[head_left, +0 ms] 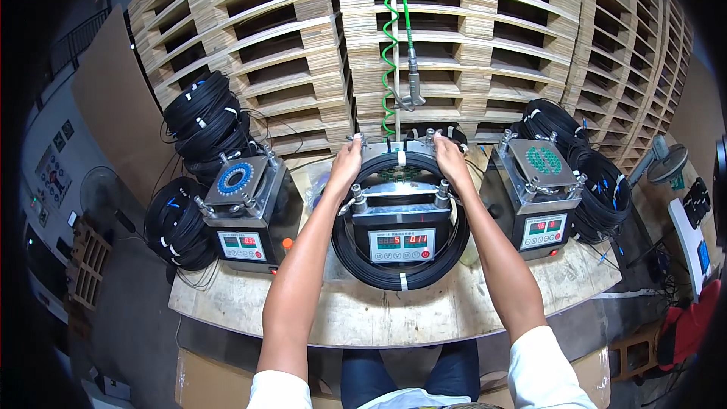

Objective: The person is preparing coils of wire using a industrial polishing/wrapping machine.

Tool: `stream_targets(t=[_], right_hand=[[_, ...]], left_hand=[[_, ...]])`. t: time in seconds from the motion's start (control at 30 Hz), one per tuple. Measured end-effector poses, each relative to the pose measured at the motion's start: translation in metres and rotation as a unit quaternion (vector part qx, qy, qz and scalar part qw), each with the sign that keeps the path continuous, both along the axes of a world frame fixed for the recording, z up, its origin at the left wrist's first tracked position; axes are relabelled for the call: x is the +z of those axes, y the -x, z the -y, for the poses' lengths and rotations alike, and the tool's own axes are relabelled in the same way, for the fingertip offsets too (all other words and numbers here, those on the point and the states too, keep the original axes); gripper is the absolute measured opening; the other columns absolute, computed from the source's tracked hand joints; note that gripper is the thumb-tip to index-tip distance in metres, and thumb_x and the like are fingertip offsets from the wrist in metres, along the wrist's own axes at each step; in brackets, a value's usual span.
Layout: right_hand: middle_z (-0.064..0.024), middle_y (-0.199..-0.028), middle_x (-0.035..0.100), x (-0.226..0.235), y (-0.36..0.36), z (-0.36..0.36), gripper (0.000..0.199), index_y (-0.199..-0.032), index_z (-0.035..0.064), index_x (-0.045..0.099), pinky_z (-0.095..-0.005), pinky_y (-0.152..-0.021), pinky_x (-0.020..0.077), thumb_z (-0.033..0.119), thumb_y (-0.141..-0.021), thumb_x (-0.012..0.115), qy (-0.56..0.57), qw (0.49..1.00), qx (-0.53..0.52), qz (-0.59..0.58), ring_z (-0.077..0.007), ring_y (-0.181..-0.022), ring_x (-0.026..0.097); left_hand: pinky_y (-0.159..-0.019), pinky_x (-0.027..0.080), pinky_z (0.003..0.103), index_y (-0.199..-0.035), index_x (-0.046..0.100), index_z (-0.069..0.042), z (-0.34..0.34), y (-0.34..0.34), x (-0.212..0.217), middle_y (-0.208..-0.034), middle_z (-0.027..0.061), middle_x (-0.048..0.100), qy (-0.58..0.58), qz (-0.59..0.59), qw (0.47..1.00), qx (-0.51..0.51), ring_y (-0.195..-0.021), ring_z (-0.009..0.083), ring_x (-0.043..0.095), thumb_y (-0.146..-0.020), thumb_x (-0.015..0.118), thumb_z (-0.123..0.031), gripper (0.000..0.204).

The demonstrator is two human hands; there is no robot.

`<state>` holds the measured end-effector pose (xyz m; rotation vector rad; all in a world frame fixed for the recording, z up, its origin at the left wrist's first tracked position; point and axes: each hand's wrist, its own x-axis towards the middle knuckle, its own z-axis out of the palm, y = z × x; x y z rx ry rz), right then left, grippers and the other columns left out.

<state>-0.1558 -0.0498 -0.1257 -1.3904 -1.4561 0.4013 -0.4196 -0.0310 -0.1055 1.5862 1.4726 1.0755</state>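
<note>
Gripping: both hands hold the far arc of a black cable coil (400,273) that rings the middle winding machine (401,227).
Left hand (347,160): fingers curl narrow around the coil's far-left part, beside a metal post.
Right hand (451,156): fingers wrap the coil's far-right part, close to the white tie at the far middle.
Coil place: it lies on the pale wooden surface (379,310), its near arc hanging in front of the machine's red display, with a white tie there too.
Left machine (246,208): carries a blue ring on top; bundled black coils (204,117) are piled beside it.
Right machine (534,197): shows a green-dotted plate.
Far: a green spiral hose (391,38) hangs before stacked wooden pallets (485,30).
</note>
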Motion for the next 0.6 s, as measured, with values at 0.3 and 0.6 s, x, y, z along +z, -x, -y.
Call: stream_targets(t=[0.3,0.6], right_hand=[[-0.0299,-0.120,0.063,0.006,0.017,0.006,0.058,-0.130,0.0029,0.056,-0.0464,-0.101,0.0438,0.050,-0.100,0.041,0.019,0.999,-0.036,-0.025,-0.0463,-0.119,0.056],[-0.0325,-0.119,0.060,0.007,0.008,0.006,0.054,-0.123,0.0004,0.058,-0.0505,-0.099,0.0430,0.046,-0.102,0.038,0.053,0.998,-0.015,-0.006,-0.0505,-0.116,0.054]], left_hand=[[-0.098,0.042,0.041,-0.113,0.062,0.009,0.000,0.009,-0.005,-0.114,0.0278,0.065,-0.029,0.026,0.999,0.008,-0.111,0.0377,0.060,-0.100,0.034,-0.062,0.078],[-0.101,0.042,0.043,-0.122,0.062,0.006,0.006,0.002,0.000,-0.120,0.0290,0.064,-0.054,-0.006,0.997,0.053,-0.121,0.0419,0.056,-0.099,0.036,-0.063,0.077]])
